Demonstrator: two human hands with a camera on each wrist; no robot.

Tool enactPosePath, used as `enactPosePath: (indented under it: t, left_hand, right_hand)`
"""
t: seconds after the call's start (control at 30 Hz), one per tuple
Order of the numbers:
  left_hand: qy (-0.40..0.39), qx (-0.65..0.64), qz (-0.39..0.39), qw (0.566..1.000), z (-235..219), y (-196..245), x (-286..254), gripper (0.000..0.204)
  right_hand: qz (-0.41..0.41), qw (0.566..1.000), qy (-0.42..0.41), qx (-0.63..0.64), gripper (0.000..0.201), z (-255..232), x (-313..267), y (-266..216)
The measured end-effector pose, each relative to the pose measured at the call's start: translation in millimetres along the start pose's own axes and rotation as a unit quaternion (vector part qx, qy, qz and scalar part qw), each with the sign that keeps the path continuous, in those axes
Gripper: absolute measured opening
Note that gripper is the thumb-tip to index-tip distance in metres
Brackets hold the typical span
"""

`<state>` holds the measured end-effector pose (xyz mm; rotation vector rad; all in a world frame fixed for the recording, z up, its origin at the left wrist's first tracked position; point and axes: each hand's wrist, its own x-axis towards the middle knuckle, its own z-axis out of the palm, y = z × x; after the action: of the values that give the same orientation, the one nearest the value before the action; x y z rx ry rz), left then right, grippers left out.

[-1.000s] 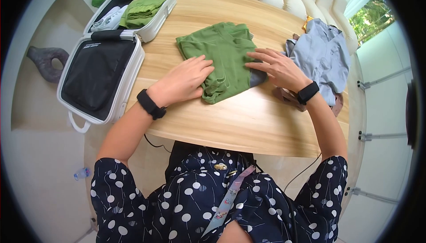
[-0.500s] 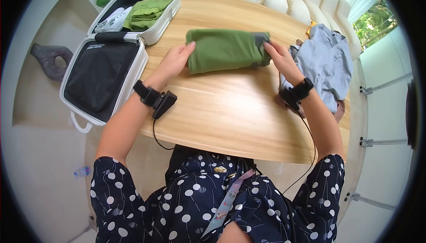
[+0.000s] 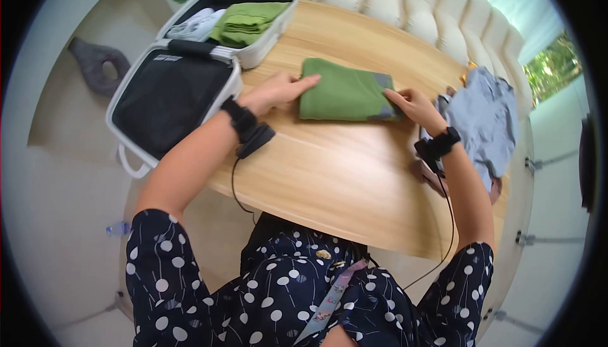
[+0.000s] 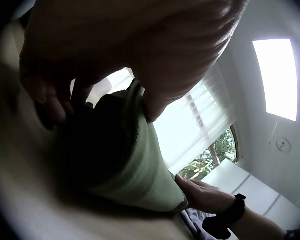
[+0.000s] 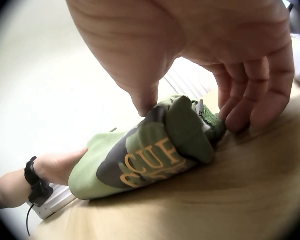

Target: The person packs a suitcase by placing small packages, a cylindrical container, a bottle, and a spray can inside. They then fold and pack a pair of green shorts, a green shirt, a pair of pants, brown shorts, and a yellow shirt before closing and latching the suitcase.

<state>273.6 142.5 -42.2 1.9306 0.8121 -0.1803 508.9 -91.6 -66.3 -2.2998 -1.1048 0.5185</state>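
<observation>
Just right of the open suitcase (image 3: 271,41), a folded green garment (image 3: 345,96) sits at the surface of the wood-grain table (image 3: 354,176), gripped at both ends. My left hand (image 3: 278,90), at the end nearer the suitcase, is half closed, thumb on the cloth and fingers curled around the edge; my right hand (image 3: 415,107) grips the end farther from the suitcase, thumb on top, fingers bent low by the table. Whether the whole underside rests on wood, I cannot tell. Held only at its ends, the bundle could sag in the middle or unfold, I judge, if I raised one side faster than the other. Loose inner layers at the end away from the suitcase look likeliest to slide out. The cloth appears soft and smooth, a blunt rectangle with dark grey patches and tan lettering (image 5: 152,157). Farther right of the suitcase, a blue-grey shirt (image 3: 484,112) lies rumpled. Inside its hard white shell, white shoes (image 3: 196,25) sit beside folded lime-green cloth (image 3: 250,22).
</observation>
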Motion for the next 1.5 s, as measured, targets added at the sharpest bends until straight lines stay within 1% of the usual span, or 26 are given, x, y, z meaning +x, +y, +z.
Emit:
enactPosePath:
  t: [0.03, 0.1, 0.17, 0.23, 0.3, 0.33, 0.37, 0.4, 0.43, 0.47, 0.5, 0.53, 0.57, 0.7, 0.77, 0.87, 0.9, 1.0, 1.03, 1.1, 1.17, 1.3, 1.37, 1.43, 1.47, 1.5]
  left_hand:
    - [0.013, -0.004, -0.005, 1.0, 2, 0, -1, 0.065]
    - [-0.018, -0.007, 0.067, 0.998, 5, 2, -2, 0.058]
    - [-0.01, -0.042, 0.066, 0.997, 8, 7, -5, 0.051]
    - [-0.007, -0.076, 0.066, 0.995, 16, 9, -7, 0.045]
    - [-0.023, -0.216, 0.117, 0.969, 24, 9, -8, 0.034]
    - [-0.067, -0.27, 0.12, 0.953, 23, 8, -6, 0.035]
    - [-0.063, -0.271, 0.12, 0.953, 25, 11, -10, 0.035]
    - [-0.033, -0.274, 0.128, 0.953, 27, 15, -16, 0.038]
    - [-0.003, -0.276, 0.136, 0.951, 27, 17, -19, 0.04]
    - [-0.001, -0.276, 0.138, 0.951, 25, 16, -19, 0.04]
    - [0.044, -0.221, 0.157, 0.962, 22, 15, -18, 0.046]
    - [0.088, -0.164, 0.175, 0.967, 19, 16, -17, 0.053]
    - [0.088, -0.166, 0.177, 0.966, 12, 15, -15, 0.053]
    - [0.026, -0.207, 0.182, 0.961, -32, 20, -27, 0.05]
    - [-0.016, -0.198, 0.157, 0.967, -48, 20, -33, 0.039]
    - [-0.045, -0.215, 0.134, 0.966, -51, 16, -39, 0.039]
    - [-0.037, -0.206, 0.125, 0.97, -51, 13, -39, 0.039]
    - [-0.032, -0.228, 0.128, 0.965, -49, 2, -30, 0.038]
    - [-0.031, -0.261, 0.138, 0.955, -48, -1, -27, 0.037]
    - [-0.045, -0.239, 0.129, 0.961, -49, -2, -27, 0.037]
    - [-0.047, -0.221, 0.119, 0.967, -55, -1, -31, 0.038]
    - [-0.094, -0.112, 0.166, 0.975, -83, 8, -34, 0.037]
    - [-0.121, -0.102, 0.237, 0.958, -113, 12, -31, 0.039]
    - [-0.051, 0.012, 0.295, 0.954, -155, 21, -27, 0.037]
    - [-0.005, 0.063, 0.269, 0.961, -178, 25, -23, 0.037]
    - [0.065, 0.119, 0.298, 0.945, -196, 28, -18, 0.037]
  right_hand:
    - [0.018, 0.999, -0.013, 0.025, 0.067, -2, -1, -6]
    - [0.021, 0.999, -0.043, 0.023, 0.067, -3, 2, -11]
    - [0.034, 0.997, -0.062, -0.01, 0.063, 0, 12, 2]
    - [-0.005, 0.998, -0.056, -0.021, 0.058, 2, 8, -2]
    - [-0.028, 0.998, -0.059, 0.02, 0.048, 5, 5, -7]
    - [-0.042, 0.995, -0.057, 0.069, 0.047, 5, 3, -11]
    - [-0.056, 0.99, -0.056, 0.118, 0.047, 4, -1, -16]
    - [-0.008, 0.984, -0.074, 0.159, 0.043, 2, -4, -23]
    - [-0.011, 0.985, -0.074, 0.158, 0.043, 3, -6, -25]
    - [0.032, 0.956, -0.104, 0.273, 0.041, 3, -8, -26]
    - [0.073, 0.911, -0.132, 0.383, 0.038, 3, -10, -29]
    - [0.091, 0.892, -0.138, 0.42, 0.036, 2, -13, -33]
    - [0.09, 0.893, -0.137, 0.418, 0.036, 1, -13, -40]
    - [0.064, 0.834, -0.179, 0.519, 0.045, -2, -18, -60]
    - [0.088, 0.798, -0.183, 0.567, 0.044, -3, -23, -75]
    - [0.117, 0.772, -0.206, 0.59, 0.043, -1, -24, -87]
    - [0.12, 0.771, -0.201, 0.592, 0.043, 1, -23, -86]
    - [0.117, 0.818, -0.188, 0.531, 0.041, 4, -25, -86]
    - [0.118, 0.818, -0.187, 0.531, 0.041, 6, -25, -82]
    - [0.05, 0.821, -0.23, 0.521, 0.041, 9, -19, -76]
    - [0.062, 0.814, -0.235, 0.528, 0.041, 9, -20, -80]
    - [0.039, 0.83, -0.24, 0.502, 0.042, 7, -9, -97]
    - [0.024, 0.851, -0.228, 0.472, 0.041, 2, 11, -113]
    - [-0.067, 0.888, -0.188, 0.414, 0.041, -5, 32, -147]
    - [-0.1, 0.904, -0.158, 0.386, 0.043, -7, 47, -163]
    - [-0.14, 0.922, -0.139, 0.335, 0.044, -10, 68, -179]
